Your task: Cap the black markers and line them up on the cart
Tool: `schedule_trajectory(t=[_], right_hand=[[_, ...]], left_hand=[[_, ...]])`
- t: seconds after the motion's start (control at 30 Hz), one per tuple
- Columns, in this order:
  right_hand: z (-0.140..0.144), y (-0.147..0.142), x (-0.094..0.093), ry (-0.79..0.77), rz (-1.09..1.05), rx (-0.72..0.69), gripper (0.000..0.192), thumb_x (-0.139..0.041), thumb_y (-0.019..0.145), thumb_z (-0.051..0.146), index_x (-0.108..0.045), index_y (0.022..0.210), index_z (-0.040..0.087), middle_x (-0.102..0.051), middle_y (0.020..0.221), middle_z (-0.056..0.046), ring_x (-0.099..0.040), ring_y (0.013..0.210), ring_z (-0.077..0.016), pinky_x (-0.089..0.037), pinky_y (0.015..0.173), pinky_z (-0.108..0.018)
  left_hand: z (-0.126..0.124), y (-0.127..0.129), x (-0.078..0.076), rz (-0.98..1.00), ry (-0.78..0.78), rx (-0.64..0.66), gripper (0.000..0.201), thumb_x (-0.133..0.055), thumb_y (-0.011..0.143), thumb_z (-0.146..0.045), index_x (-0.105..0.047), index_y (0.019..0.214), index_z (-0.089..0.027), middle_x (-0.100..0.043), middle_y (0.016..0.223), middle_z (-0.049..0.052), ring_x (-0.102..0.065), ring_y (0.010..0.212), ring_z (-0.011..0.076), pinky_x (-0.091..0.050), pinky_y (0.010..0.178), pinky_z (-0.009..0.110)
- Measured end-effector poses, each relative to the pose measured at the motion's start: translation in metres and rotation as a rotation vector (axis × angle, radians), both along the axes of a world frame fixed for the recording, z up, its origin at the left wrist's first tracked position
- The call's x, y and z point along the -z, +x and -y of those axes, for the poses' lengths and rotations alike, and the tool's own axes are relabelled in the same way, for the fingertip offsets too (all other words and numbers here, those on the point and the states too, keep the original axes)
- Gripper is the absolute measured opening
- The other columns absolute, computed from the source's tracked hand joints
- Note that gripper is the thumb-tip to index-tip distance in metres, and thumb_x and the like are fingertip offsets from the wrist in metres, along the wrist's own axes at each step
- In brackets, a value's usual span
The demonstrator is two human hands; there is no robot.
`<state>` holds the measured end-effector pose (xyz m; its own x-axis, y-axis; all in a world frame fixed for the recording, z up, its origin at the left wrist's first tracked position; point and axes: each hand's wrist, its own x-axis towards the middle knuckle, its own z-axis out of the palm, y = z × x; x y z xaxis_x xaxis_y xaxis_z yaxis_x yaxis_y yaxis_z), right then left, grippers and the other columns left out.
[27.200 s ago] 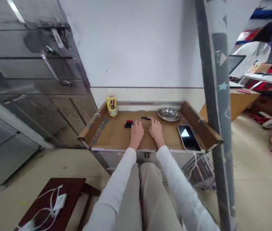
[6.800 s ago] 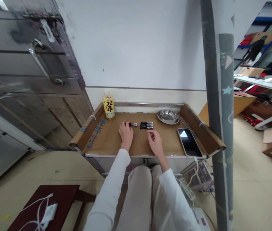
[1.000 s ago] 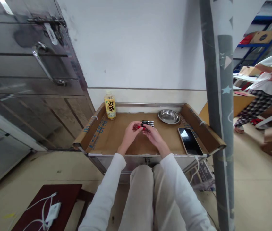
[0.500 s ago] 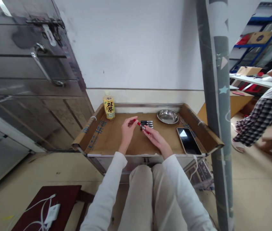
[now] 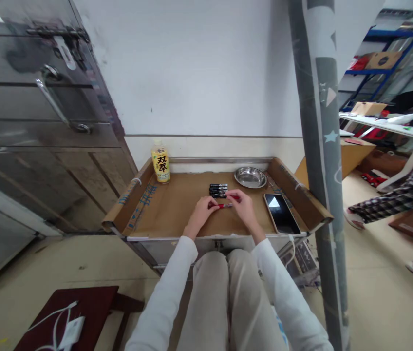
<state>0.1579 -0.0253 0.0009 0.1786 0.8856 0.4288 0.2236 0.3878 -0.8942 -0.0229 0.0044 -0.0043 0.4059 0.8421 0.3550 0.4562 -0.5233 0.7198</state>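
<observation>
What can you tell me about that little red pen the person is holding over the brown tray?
The red marker is a slim, short stick, red along most of its visible length with a paler section toward its right end. It lies roughly level, crosswise, just above the cardboard-lined tray. The left hand pinches its left end and the right hand its right end. Whether its cap is on is too small to tell. A row of black markers lies just beyond it.
</observation>
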Motion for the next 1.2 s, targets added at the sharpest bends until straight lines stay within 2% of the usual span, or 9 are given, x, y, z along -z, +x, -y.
schedule_trajectory(t=[0.17, 0.3, 0.4, 0.53, 0.7, 0.9, 1.0, 1.2], right_hand=[[-0.001, -0.018, 0.005, 0.034, 0.38, -0.163, 0.02, -0.051, 0.089, 0.021, -0.069, 0.096, 0.026, -0.072, 0.098, -0.002, -0.066, 0.09, -0.0175, -0.049, 0.088, -0.032], [0.001, -0.018, 0.012, 0.094, 0.554, -0.187, 0.023, -0.051, 0.089, 0.014, -0.066, 0.104, 0.024, -0.068, 0.108, -0.005, -0.061, 0.103, -0.019, -0.045, 0.095, -0.035], [0.006, -0.009, 0.014, 0.097, 0.647, -0.093, 0.025, -0.057, 0.087, 0.016, -0.064, 0.11, 0.023, -0.064, 0.111, -0.008, -0.057, 0.106, -0.0223, -0.045, 0.095, -0.038], [0.008, 0.001, 0.017, 0.049, 0.754, 0.066, 0.019, -0.06, 0.087, 0.019, -0.066, 0.104, 0.02, -0.063, 0.102, -0.01, -0.056, 0.099, -0.026, -0.046, 0.09, -0.041], [0.0, 0.002, 0.024, 0.029, 0.777, 0.083, 0.015, -0.057, 0.089, 0.018, -0.068, 0.098, 0.021, -0.064, 0.095, -0.008, -0.056, 0.094, -0.0246, -0.045, 0.086, -0.037], [-0.005, 0.0, 0.022, 0.057, 0.772, 0.012, 0.015, -0.056, 0.089, 0.015, -0.068, 0.096, 0.022, -0.067, 0.097, -0.006, -0.056, 0.091, -0.0224, -0.044, 0.085, -0.035], [-0.007, 0.001, 0.021, 0.083, 0.715, -0.033, 0.017, -0.054, 0.09, 0.014, -0.067, 0.097, 0.023, -0.067, 0.099, -0.005, -0.056, 0.094, -0.0216, -0.044, 0.087, -0.034], [-0.005, 0.002, 0.021, 0.064, 0.684, 0.031, 0.02, -0.05, 0.09, 0.014, -0.066, 0.1, 0.021, -0.063, 0.099, -0.007, -0.055, 0.098, -0.0231, -0.045, 0.091, -0.037]], left_hand=[[-0.009, 0.003, 0.008, -0.077, 0.121, -0.09, 0.006, -0.059, 0.087, -0.014, -0.062, 0.088, -0.02, -0.06, 0.094, 0.003, -0.059, 0.09, 0.0177, -0.049, 0.088, 0.034], [-0.01, 0.0, 0.012, -0.076, 0.135, -0.108, 0.014, -0.053, 0.089, -0.011, -0.063, 0.094, -0.02, -0.058, 0.099, 0.004, -0.059, 0.093, 0.0172, -0.049, 0.09, 0.033], [-0.008, 0.0, 0.013, -0.059, 0.139, -0.128, 0.015, -0.053, 0.089, -0.011, -0.063, 0.095, -0.019, -0.057, 0.1, 0.004, -0.06, 0.095, 0.0178, -0.049, 0.093, 0.034], [-0.005, 0.0, 0.011, -0.047, 0.132, -0.154, 0.018, -0.051, 0.09, -0.009, -0.063, 0.098, -0.02, -0.057, 0.102, 0.005, -0.061, 0.097, 0.0179, -0.048, 0.095, 0.035], [0.0, 0.0, 0.008, -0.085, 0.154, -0.132, 0.017, -0.05, 0.091, -0.012, -0.063, 0.1, -0.019, -0.056, 0.105, 0.006, -0.06, 0.099, 0.0184, -0.048, 0.096, 0.035], [-0.001, 0.008, 0.007, -0.189, 0.175, -0.041, 0.01, -0.054, 0.091, -0.016, -0.063, 0.096, -0.019, -0.055, 0.1, 0.005, -0.059, 0.093, 0.0182, -0.05, 0.092, 0.035], [-0.002, 0.009, 0.008, -0.196, 0.161, -0.064, 0.006, -0.055, 0.091, -0.018, -0.062, 0.092, -0.018, -0.055, 0.095, 0.004, -0.058, 0.088, 0.0179, -0.05, 0.088, 0.034], [-0.004, 0.005, 0.013, -0.11, 0.148, -0.131, 0.01, -0.054, 0.089, -0.011, -0.058, 0.092, -0.019, -0.054, 0.095, 0.003, -0.058, 0.087, 0.0162, -0.049, 0.088, 0.033]])
